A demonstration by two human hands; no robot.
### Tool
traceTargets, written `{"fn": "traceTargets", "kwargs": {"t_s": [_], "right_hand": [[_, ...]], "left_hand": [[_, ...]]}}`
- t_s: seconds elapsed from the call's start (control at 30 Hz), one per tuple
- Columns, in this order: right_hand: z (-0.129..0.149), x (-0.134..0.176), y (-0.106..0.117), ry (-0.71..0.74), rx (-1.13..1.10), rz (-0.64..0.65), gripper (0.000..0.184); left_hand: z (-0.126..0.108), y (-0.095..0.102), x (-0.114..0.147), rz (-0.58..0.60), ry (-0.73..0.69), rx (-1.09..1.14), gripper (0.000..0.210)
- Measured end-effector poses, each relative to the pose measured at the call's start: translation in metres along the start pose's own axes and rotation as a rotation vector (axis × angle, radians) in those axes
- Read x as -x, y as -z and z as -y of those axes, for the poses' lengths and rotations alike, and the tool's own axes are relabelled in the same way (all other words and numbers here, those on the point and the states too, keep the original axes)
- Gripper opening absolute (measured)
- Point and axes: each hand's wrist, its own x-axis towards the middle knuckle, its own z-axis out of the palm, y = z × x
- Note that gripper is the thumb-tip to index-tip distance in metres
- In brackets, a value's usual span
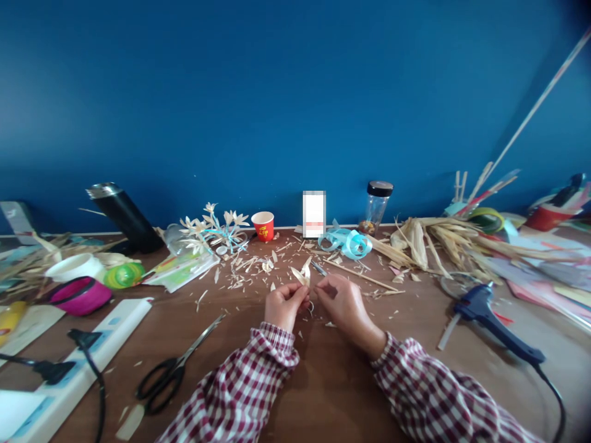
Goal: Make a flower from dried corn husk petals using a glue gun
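Note:
My left hand (284, 304) is closed in a pinch on the base of a small corn husk flower (302, 272), whose pale pointed petals stick up above the fingertips. A thin curved strand (311, 308) shows just below those fingers. My right hand (344, 301) is close by on the right, thumb and fingertips pressed together beside the flower. Whether anything is between them is too small to make out. Pale husk scraps (258, 264) lie scattered beyond both hands. Black-handled scissors (178, 366) rest on the table to the left, blades pointing away from me.
A finished bunch of husk flowers (215, 231), a red paper cup (263, 226), blue ribbon (348, 242) and a lidded jar (376, 206) stand along the wall. At right are dried husks (415, 243) and a blue glue gun (492, 323). A power strip (99, 351) lies left.

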Motion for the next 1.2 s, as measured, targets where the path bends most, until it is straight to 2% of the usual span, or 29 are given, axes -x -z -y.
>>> {"fn": "traceTargets", "kwargs": {"t_s": [0.17,0.33,0.5,0.63,0.77,0.93,1.03,1.2], "right_hand": [[0.000,0.000,0.002,0.030,0.062,0.018,0.013],[0.000,0.001,0.006,0.155,0.198,0.032,0.017],[0.005,0.002,0.010,0.227,0.352,0.011,0.023],[0.006,0.003,0.011,0.255,0.379,0.039,0.020],[0.005,0.003,0.011,0.220,0.264,0.078,0.019],[0.002,0.000,0.007,0.087,-0.079,0.106,0.012],[0.001,-0.004,0.006,0.001,-0.290,0.095,0.018],[-0.001,-0.006,0.005,-0.123,-0.433,0.111,0.026]], "left_hand": [[-0.001,0.001,-0.001,0.000,-0.001,-0.028,0.022],[0.001,0.002,-0.002,-0.006,-0.028,-0.079,0.020],[0.003,0.001,-0.003,-0.001,0.017,-0.012,0.022],[0.001,-0.001,-0.003,-0.015,0.031,0.028,0.020],[0.000,0.000,-0.002,-0.047,0.014,0.021,0.016],[-0.006,-0.002,0.000,-0.059,0.039,0.024,0.009],[-0.009,-0.004,0.001,-0.077,0.065,0.056,0.004],[-0.006,-0.003,0.001,-0.057,0.060,0.050,0.006]]}}
